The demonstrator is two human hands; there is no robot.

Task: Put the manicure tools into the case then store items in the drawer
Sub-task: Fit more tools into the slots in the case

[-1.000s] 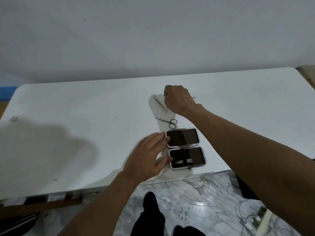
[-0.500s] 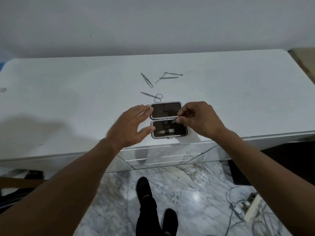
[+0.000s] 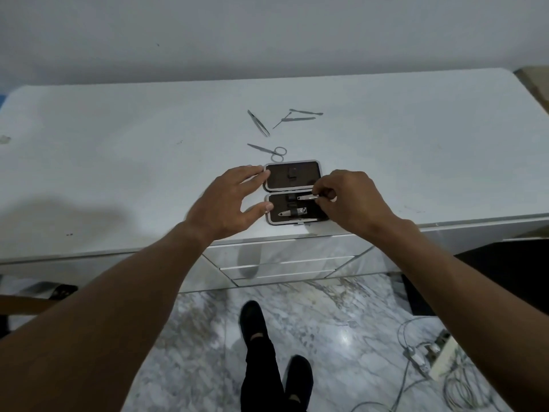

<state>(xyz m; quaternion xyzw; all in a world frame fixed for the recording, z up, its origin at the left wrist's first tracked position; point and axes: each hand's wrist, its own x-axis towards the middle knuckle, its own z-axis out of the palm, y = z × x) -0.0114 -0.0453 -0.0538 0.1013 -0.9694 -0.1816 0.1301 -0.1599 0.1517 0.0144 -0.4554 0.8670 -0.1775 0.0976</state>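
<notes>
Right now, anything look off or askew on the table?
Nothing damaged or spilled. Four tools lie loose on the table beyond the open case: scissors, tweezers and two thin picks, scattered at odd angles. The right hand pinches a small tool over the case; the left hand steadies it.

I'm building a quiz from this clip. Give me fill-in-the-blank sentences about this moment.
1. The case lies ____ on the table.
2. The right hand pinches a slim metal ____.
3. The scissors lie ____ the case.
4. The left hand steadies the case's ____ edge.

Missing: open; tool; outside; left
</notes>
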